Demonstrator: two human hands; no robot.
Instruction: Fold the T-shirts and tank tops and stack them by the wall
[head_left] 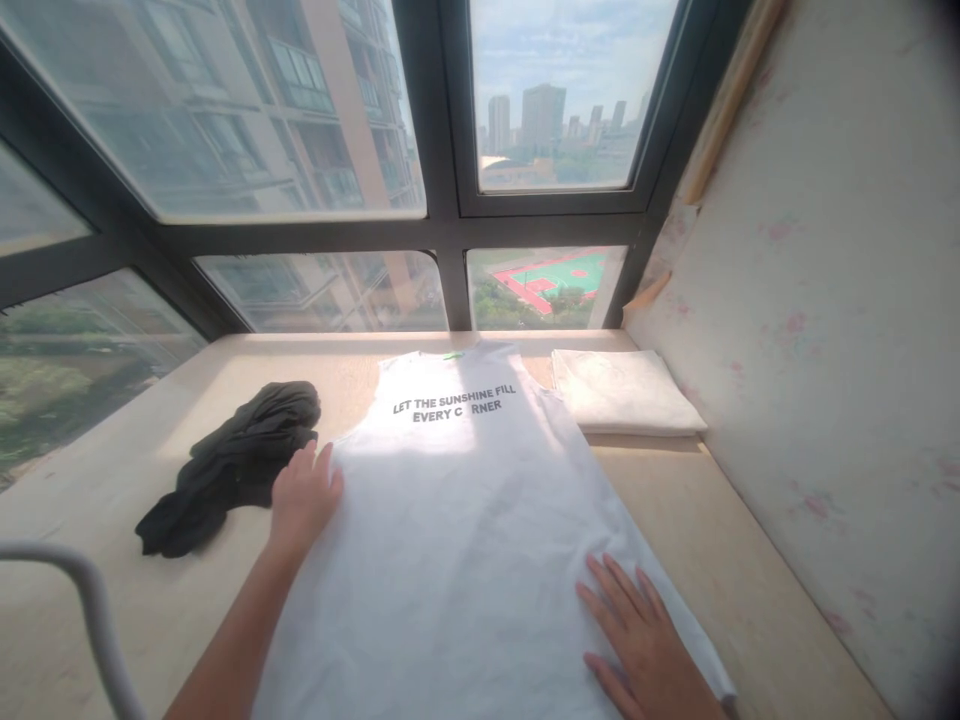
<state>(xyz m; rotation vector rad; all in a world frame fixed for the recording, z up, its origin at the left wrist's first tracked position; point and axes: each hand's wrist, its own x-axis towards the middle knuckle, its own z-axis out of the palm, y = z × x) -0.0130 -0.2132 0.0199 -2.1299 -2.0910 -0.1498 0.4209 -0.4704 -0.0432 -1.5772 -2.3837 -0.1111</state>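
A white T-shirt (465, 530) printed with dark lettering lies spread flat on the pale wooden window ledge (720, 560). My left hand (302, 496) rests at the shirt's left edge with its fingers close together and laid flat over the fabric. My right hand (637, 640) lies palm down on the shirt's lower right part, fingers stretched out and apart. Neither hand grips anything.
A crumpled black garment (232, 465) lies on the ledge just left of my left hand. A folded white cloth (622, 390) sits at the back right against the wall. Windows (450, 200) close off the far side. A grey curved bar (90, 600) shows at the lower left.
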